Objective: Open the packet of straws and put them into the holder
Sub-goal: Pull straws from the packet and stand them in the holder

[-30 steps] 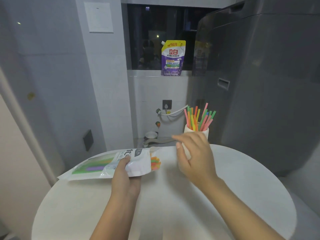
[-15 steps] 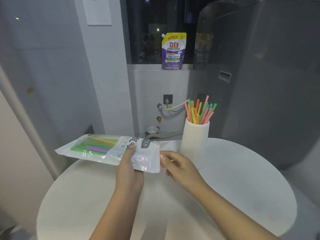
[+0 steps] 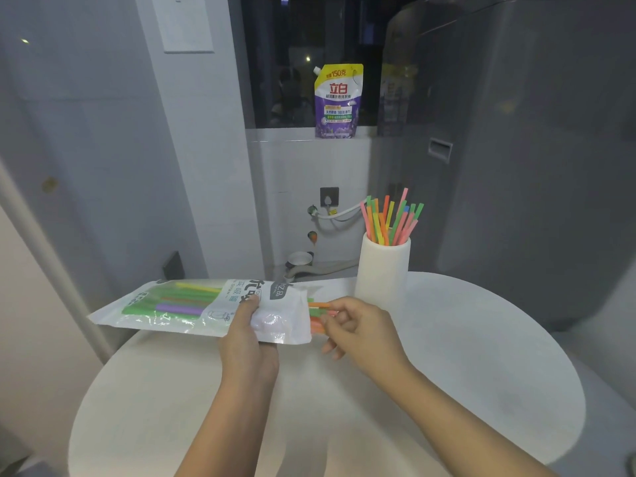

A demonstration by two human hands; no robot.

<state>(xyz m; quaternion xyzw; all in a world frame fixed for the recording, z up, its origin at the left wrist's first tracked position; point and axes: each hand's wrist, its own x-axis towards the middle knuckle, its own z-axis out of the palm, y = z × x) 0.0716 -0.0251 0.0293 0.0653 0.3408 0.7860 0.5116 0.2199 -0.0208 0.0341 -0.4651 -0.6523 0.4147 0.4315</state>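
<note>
Since half a second ago, straw ends have come out past the open mouth of the packet, and the right hand has closed in on them from just beside the mouth. Right hand: thumb and forefinger pinch the orange and green ends where they stick out; remaining fingers loosely curled below; wrist roughly level, forearm running back toward the lower right. Left hand: grips the packet from underneath near its open end, thumb on the printed face, holding it roughly level above the near-left part of the round table, mouth facing right. Packet is already open; most of its straws lie inside, visible through the clear panel at the left. Holder, a white cup, stands upright on the far side of the table, near the right hand, with a bunch of coloured straws already fanned out of its top. Handling judgement: straws are very light, thin and smooth, likely to slip or crush under a hard pinch; best taken as a small bundle near the exposed ends. Packet film is soft and slick, so the supporting grip close to the mouth suits it.
</note>
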